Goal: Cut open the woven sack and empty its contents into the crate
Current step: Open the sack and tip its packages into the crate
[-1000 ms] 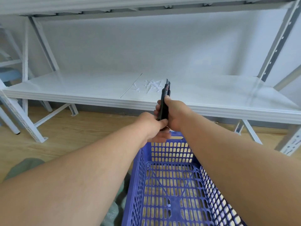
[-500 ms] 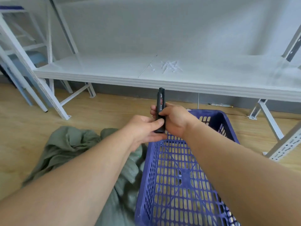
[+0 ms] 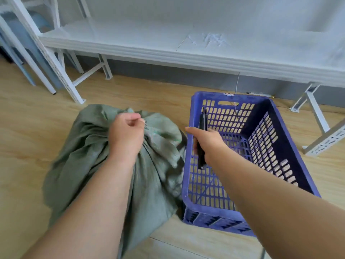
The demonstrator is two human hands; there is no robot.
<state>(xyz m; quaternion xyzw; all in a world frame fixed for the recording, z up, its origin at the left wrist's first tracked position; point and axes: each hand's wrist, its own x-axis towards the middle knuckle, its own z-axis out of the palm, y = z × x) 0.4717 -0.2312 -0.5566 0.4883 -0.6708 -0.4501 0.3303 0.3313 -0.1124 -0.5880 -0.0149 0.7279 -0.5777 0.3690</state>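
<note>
- Where the two bare forearms reach in from the near edge, the left hand (image 3: pixel 127 131) sits on top of the sack (image 3: pixel 156 176), its fingers curled round a bunch of gathered fabric near the far end.
- Grey-green and coarsely woven, the sack lies crumpled on the wooden floor (image 3: pixel 28 146), its right side touching the crate (image 3: pixel 280 116).
- To the right, the right hand (image 3: pixel 207 143) grips a slim black knife (image 3: pixel 202 126) above the crate's left wall; whether a blade is out cannot be told.
- Blue perforated plastic forms the crate, rectangular, with slotted walls and a handle cut-out in the far wall; its inside holds nothing visible.
- Open floor runs left of the sack and beyond the crate.
- Farther back, a low white metal shelf (image 3: pixel 149 47) spans the view on angled legs, with small white bits (image 3: pixel 212 39) scattered on it.
- No writing can be read.
</note>
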